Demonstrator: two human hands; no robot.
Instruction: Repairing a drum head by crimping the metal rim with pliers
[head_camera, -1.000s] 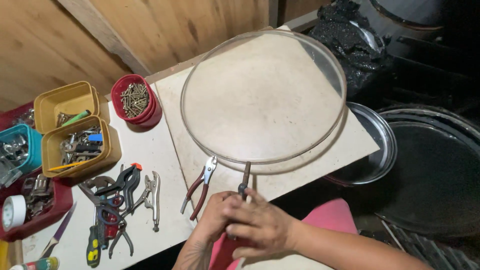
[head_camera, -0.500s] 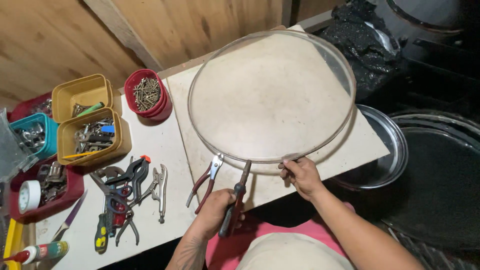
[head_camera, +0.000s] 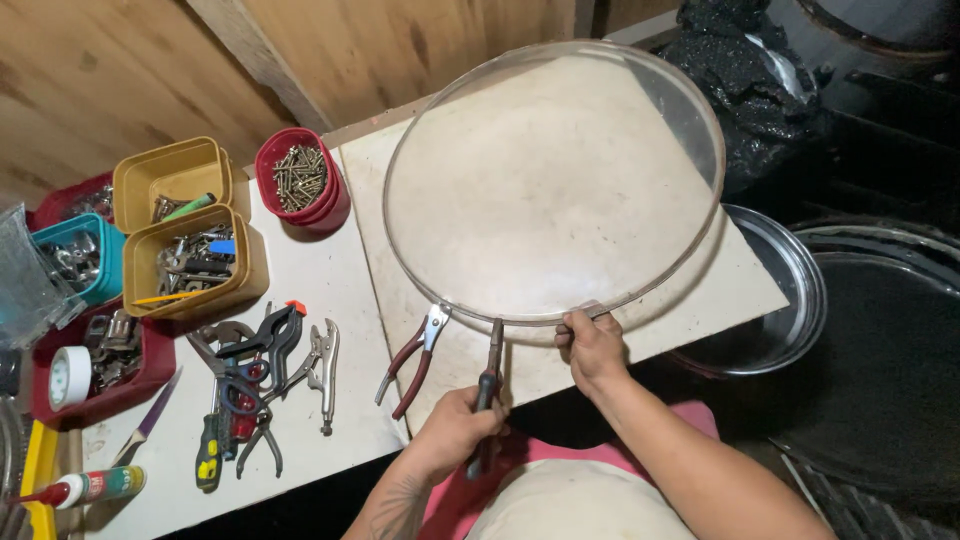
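Note:
A large round clear disc with a thin metal rim (head_camera: 550, 180) lies on a pale board on the table. My right hand (head_camera: 590, 340) grips the near edge of the disc's rim. My left hand (head_camera: 455, 430) holds a pair of dark-handled pliers (head_camera: 490, 385), whose jaws point up at the rim just left of my right hand. A second pair of pliers with red handles (head_camera: 412, 360) lies on the board with its jaws at the rim, to the left of both hands.
Locking pliers, clamps and screwdrivers (head_camera: 260, 380) lie at the table's front left. Yellow tubs of hardware (head_camera: 190, 260), a red cup of screws (head_camera: 300, 180), a tape roll (head_camera: 68, 377) and a glue bottle (head_camera: 85, 488) sit further left. A metal pan (head_camera: 790, 300) and a dark drum (head_camera: 890, 380) stand at right.
My right hand left the pliers' handle and moved right onto the disc's rim. My left hand kept the pliers at the rim. The view has shifted slightly.

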